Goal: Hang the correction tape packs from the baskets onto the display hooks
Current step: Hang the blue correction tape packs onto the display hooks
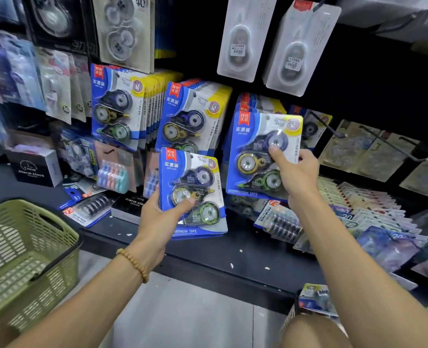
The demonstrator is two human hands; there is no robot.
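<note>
Correction tape packs, flat blue-and-white cards with clear plastic blisters over three round dispensers, fill both hands. The right hand grips one pack at its lower right edge, thumb pressed on the glossy blister, fingers curled behind, holding it up against more of the same packs hanging on the dark display wall. The left hand, a beaded bracelet on its wrist, grips a small stack of packs from below, thumb across the front, just above the black shelf edge. A green slotted plastic basket sits at lower left. A bare metal display hook juts out right of the raised pack.
</note>
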